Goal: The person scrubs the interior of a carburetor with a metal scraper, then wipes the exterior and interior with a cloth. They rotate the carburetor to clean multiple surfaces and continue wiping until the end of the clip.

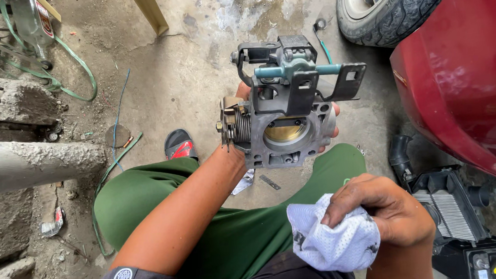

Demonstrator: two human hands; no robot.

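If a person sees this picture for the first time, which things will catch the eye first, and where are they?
In the middle, the left hand holds up a grey metal throttle body with a brass-coloured plate in its round bore. At the lower right, the right hand grips a white mesh cloth above the green trousers. At the right edge stands a red car body, with a tyre behind it.

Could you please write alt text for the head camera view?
A seated person's left hand holds up a grey metal throttle body with a brass-coloured valve plate, while the right hand grips a white mesh rag over green trousers. A red car and tyre stand to the right on the concrete floor.
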